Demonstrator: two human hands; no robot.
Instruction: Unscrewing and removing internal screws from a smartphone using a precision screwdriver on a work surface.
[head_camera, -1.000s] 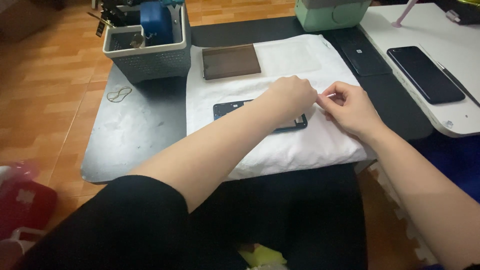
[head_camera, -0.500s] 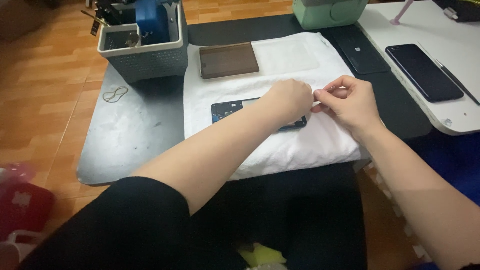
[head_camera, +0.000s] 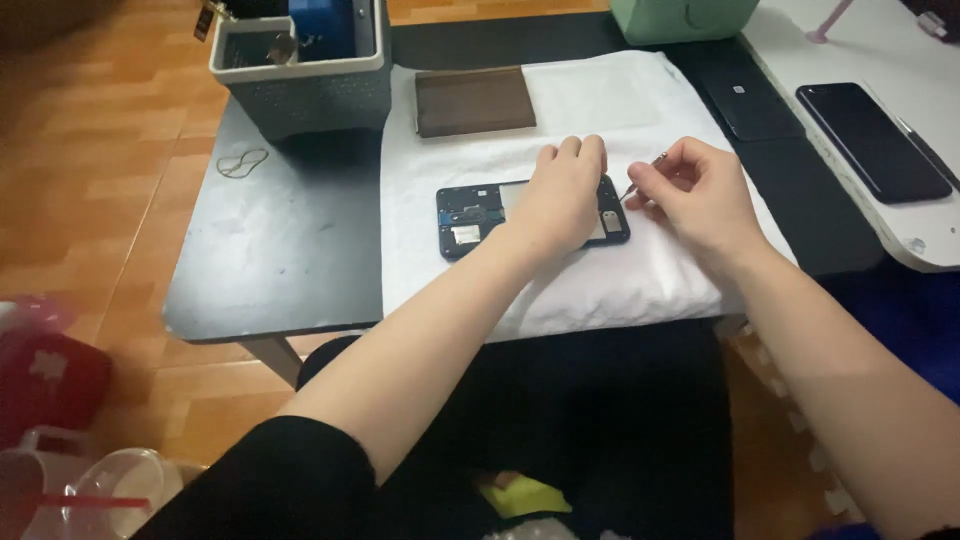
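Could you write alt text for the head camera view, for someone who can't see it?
A person's left hand presses on an opened phone lying on a white cloth, while the right hand holds a thin metal tool at its edge. A grey basket stands behind.

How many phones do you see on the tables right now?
3. An opened phone lies on the white cloth under the left hand; a dark phone on the black table; another on the white table. More may sit out of view.

I'm seeing the opened black phone (head_camera: 470, 215) lying flat on the white cloth (head_camera: 600, 110), internals up, and thin metal tweezers (head_camera: 640, 176) tilting toward its right end.
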